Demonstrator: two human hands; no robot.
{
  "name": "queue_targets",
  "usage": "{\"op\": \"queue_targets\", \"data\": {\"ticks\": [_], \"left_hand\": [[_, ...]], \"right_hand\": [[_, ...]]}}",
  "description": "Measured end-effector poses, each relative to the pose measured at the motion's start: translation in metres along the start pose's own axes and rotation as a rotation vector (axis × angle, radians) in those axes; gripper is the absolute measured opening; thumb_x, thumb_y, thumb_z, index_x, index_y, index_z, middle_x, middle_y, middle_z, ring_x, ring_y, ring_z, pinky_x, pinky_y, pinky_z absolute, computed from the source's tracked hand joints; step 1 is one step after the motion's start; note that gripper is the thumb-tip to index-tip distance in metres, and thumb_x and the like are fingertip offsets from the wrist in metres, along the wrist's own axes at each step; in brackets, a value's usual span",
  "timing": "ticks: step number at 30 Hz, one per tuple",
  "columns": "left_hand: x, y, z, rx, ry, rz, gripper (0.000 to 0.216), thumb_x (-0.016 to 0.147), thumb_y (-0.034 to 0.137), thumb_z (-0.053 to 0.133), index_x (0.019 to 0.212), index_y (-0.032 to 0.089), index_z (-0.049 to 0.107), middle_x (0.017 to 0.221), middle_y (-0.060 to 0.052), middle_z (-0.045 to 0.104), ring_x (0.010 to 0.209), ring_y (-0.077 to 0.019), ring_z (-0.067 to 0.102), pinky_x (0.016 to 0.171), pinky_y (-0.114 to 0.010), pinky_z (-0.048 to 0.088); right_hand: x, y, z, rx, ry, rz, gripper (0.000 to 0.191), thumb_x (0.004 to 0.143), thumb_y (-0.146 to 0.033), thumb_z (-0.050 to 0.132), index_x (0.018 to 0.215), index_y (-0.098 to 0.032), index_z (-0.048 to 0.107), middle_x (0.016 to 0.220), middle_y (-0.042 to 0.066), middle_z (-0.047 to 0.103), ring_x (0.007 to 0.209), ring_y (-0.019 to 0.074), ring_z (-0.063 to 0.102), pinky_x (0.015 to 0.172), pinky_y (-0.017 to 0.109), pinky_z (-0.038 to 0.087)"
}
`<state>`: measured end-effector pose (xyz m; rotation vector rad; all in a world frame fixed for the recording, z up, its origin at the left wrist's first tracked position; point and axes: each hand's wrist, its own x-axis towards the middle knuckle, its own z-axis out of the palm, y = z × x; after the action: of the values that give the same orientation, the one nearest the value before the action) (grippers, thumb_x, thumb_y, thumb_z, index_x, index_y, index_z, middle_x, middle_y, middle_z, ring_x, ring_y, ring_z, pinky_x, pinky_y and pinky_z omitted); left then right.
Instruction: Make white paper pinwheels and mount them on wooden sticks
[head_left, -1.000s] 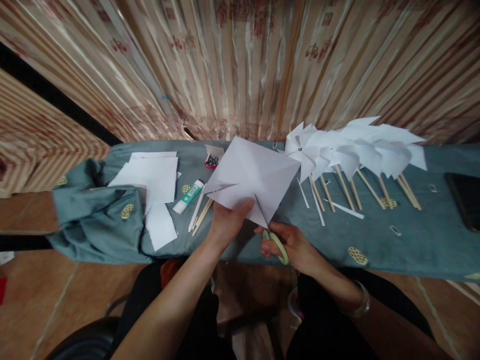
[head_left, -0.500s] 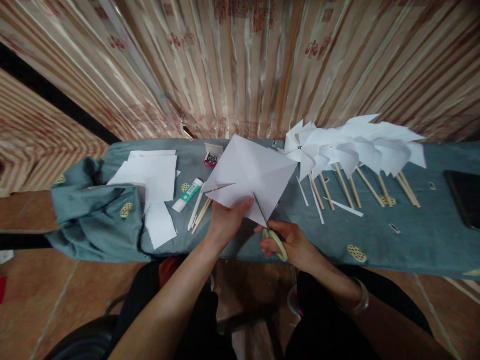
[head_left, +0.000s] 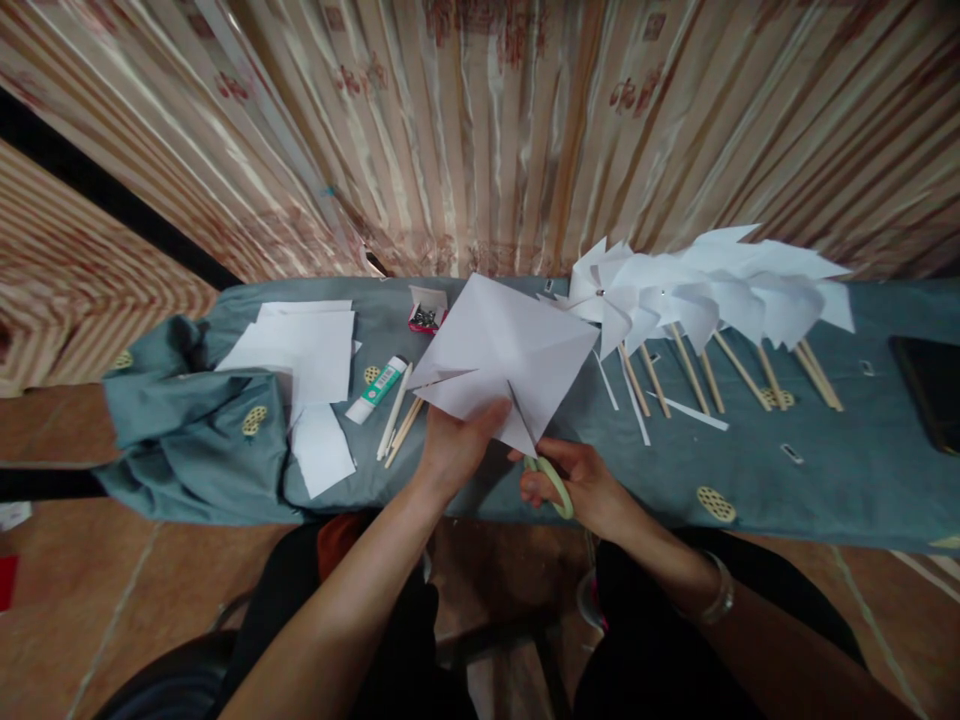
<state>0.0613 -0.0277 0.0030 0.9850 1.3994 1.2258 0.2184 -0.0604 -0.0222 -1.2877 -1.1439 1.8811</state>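
My left hand (head_left: 457, 440) pinches a white paper square (head_left: 517, 335) near its lower edge, thumb on top and fingers hidden beneath. One slit runs in from the paper's left corner, another from the corner nearest me. In my right hand (head_left: 581, 480) is a pair of scissors (head_left: 556, 490) with pale green handles. Their blades lie at the near slit, mostly hidden by the paper. Left of the paper are a glue stick (head_left: 377, 390), a white pen-like stick (head_left: 394, 412) and several wooden sticks (head_left: 405, 432).
Several white paper pinwheels (head_left: 697, 290) on wooden sticks lie at the right, with paper strips (head_left: 686, 411) below. A small box of metal pins (head_left: 426, 312) stands behind the glue stick. Paper sheets (head_left: 322, 350) lie left on the blue-green cloth (head_left: 810, 500). A dark phone-like object (head_left: 930, 390) sits far right.
The scissors' blades show less above the paper at the near slit than before. Both hands stay in nearly the same place, and the paper has barely shifted.
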Motion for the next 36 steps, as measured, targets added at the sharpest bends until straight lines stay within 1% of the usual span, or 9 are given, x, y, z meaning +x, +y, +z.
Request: {"op": "queue_targets", "data": {"ticks": [8, 12, 15, 18, 23, 25, 28, 32, 36], "left_hand": [[0.0, -0.002, -0.001, -0.007, 0.007, -0.006, 0.023, 0.064, 0.026, 0.073, 0.083, 0.017, 0.064, 0.083, -0.006, 0.069, 0.074, -0.0196, 0.061, 0.071, -0.033, 0.05], [-0.002, 0.0, 0.0, 0.015, -0.011, -0.016, 0.021, 0.065, 0.027, 0.072, 0.082, 0.017, 0.064, 0.083, -0.005, 0.07, 0.074, -0.0195, 0.062, 0.071, -0.032, 0.05], [-0.003, 0.001, 0.002, 0.013, -0.016, -0.033, 0.019, 0.064, 0.025, 0.071, 0.079, 0.017, 0.063, 0.079, -0.005, 0.069, 0.072, -0.0194, 0.062, 0.067, -0.031, 0.05], [-0.003, 0.003, 0.003, 0.001, -0.006, -0.039, 0.018, 0.062, 0.024, 0.072, 0.078, 0.018, 0.063, 0.076, -0.004, 0.069, 0.069, -0.0187, 0.061, 0.065, -0.03, 0.05], [-0.002, 0.001, 0.004, -0.023, 0.006, -0.033, 0.019, 0.062, 0.023, 0.074, 0.077, 0.018, 0.064, 0.077, -0.004, 0.07, 0.068, -0.0189, 0.061, 0.064, -0.03, 0.05], [-0.002, 0.0, 0.004, -0.039, 0.014, -0.033, 0.019, 0.061, 0.022, 0.074, 0.077, 0.018, 0.065, 0.076, -0.004, 0.07, 0.068, -0.0192, 0.061, 0.064, -0.03, 0.05], [-0.001, 0.001, 0.004, -0.073, 0.018, -0.044, 0.019, 0.06, 0.021, 0.075, 0.077, 0.019, 0.066, 0.076, -0.004, 0.07, 0.069, -0.0199, 0.062, 0.065, -0.03, 0.05], [0.004, 0.005, 0.0, -0.122, 0.09, -0.02, 0.026, 0.059, 0.02, 0.077, 0.083, 0.019, 0.068, 0.087, -0.005, 0.072, 0.08, -0.0225, 0.064, 0.075, -0.033, 0.051], [0.013, 0.005, -0.011, -0.121, 0.127, 0.0, 0.029, 0.058, 0.026, 0.079, 0.085, 0.021, 0.068, 0.089, -0.004, 0.072, 0.085, -0.0238, 0.065, 0.078, -0.034, 0.051]], "right_hand": [[0.001, 0.002, 0.004, 0.025, 0.031, 0.036, 0.047, 0.055, -0.045, 0.083, 0.087, -0.013, 0.069, 0.055, -0.001, 0.062, 0.047, 0.0103, 0.055, 0.047, 0.023, 0.042], [0.002, 0.002, 0.001, 0.01, -0.004, 0.013, 0.04, 0.057, -0.044, 0.082, 0.081, -0.015, 0.069, 0.058, -0.001, 0.064, 0.049, 0.01, 0.055, 0.048, 0.022, 0.043], [0.002, 0.003, -0.001, -0.003, -0.012, -0.014, 0.034, 0.06, -0.044, 0.081, 0.074, -0.016, 0.067, 0.059, 0.0, 0.064, 0.05, 0.0094, 0.055, 0.049, 0.021, 0.044], [0.002, 0.003, 0.0, -0.001, -0.006, -0.022, 0.034, 0.061, -0.044, 0.081, 0.076, -0.016, 0.067, 0.057, -0.001, 0.064, 0.049, 0.0091, 0.055, 0.048, 0.021, 0.043], [0.002, 0.002, 0.002, 0.034, 0.008, 0.006, 0.041, 0.057, -0.047, 0.082, 0.079, -0.015, 0.067, 0.054, -0.002, 0.063, 0.046, 0.0088, 0.053, 0.045, 0.021, 0.041], [0.002, 0.001, 0.002, 0.04, 0.002, 0.004, 0.043, 0.058, -0.047, 0.082, 0.081, -0.015, 0.066, 0.055, -0.002, 0.063, 0.046, 0.0086, 0.053, 0.046, 0.021, 0.042], [-0.001, -0.002, 0.001, 0.02, -0.048, 0.0, 0.045, 0.061, -0.048, 0.08, 0.087, -0.015, 0.065, 0.061, 0.0, 0.066, 0.051, 0.0093, 0.056, 0.05, 0.021, 0.044], [-0.01, -0.007, -0.005, -0.06, -0.131, 0.041, 0.048, 0.065, -0.052, 0.077, 0.091, -0.015, 0.062, 0.064, -0.001, 0.065, 0.056, 0.0098, 0.058, 0.053, 0.022, 0.046], [-0.022, -0.01, -0.027, -0.16, -0.233, 0.114, 0.048, 0.066, -0.051, 0.077, 0.095, -0.016, 0.062, 0.068, -0.001, 0.064, 0.056, 0.0089, 0.056, 0.052, 0.021, 0.044]]}}
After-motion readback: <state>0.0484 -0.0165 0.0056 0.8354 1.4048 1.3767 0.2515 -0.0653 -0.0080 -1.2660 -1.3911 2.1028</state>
